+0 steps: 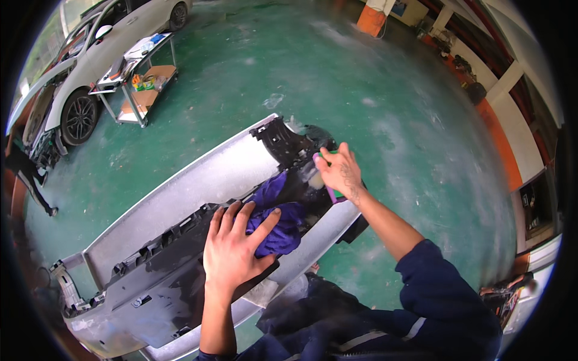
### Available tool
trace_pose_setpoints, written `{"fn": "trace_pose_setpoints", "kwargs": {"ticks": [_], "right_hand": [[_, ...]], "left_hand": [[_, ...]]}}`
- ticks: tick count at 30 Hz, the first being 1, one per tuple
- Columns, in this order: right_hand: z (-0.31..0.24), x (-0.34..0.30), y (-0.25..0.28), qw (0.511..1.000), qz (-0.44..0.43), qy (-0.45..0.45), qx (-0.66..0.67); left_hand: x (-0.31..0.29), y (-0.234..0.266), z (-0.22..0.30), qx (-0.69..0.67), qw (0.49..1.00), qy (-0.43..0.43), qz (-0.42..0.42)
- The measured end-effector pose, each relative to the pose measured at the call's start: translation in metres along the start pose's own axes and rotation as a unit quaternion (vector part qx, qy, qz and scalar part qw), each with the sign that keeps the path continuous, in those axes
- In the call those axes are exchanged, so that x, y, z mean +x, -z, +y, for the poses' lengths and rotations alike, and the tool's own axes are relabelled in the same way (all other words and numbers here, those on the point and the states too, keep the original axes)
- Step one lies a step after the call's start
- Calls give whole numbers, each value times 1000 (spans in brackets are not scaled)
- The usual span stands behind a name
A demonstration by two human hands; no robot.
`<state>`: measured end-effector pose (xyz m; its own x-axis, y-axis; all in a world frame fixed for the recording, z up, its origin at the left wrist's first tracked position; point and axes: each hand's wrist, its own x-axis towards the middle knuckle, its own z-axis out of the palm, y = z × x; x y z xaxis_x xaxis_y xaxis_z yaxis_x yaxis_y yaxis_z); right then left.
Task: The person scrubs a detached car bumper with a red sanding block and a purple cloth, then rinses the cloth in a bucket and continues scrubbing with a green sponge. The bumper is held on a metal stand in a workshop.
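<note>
A dark car bumper point(162, 289), worn with grey patches, lies across a long pale stand point(198, 171) in front of me. My left hand point(235, 249) lies on it with fingers spread, the fingertips at the edge of a crumpled purple cloth point(280, 231). At the bumper's far right end, my right hand point(340, 171) is closed around a green and purple sanding block point(333, 194), pressed against the dark surface. A pale patch point(315, 180) shows beside the block. The block's underside and part of the fingers are hidden.
A silver car point(135, 24) stands at the upper left, with a wheeled cart point(144, 75) of supplies beside it. Another person's legs point(33, 180) show at the left edge. Dusty green floor point(409, 150) surrounds the stand. An orange and white wall point(500, 141) runs along the right.
</note>
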<state>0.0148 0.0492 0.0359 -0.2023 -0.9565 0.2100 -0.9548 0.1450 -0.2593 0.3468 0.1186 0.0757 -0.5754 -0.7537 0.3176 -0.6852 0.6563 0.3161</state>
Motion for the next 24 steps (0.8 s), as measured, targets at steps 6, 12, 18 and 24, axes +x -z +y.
{"fn": "trace_pose_setpoints", "kwargs": {"ticks": [6, 12, 18, 24], "right_hand": [[-7, -18, 6, 998, 15, 61, 11], [-17, -37, 4, 995, -7, 100, 26], [-8, -15, -10, 999, 8, 35, 22], [4, 17, -9, 1000, -4, 1, 5]], "left_hand": [[-2, 2, 1, -5, 1000, 11, -2], [-3, 3, -2, -3, 1000, 9, -11], [-1, 6, -2, 6, 1000, 8, -9], [1, 2, 1, -6, 1000, 5, 2]]}}
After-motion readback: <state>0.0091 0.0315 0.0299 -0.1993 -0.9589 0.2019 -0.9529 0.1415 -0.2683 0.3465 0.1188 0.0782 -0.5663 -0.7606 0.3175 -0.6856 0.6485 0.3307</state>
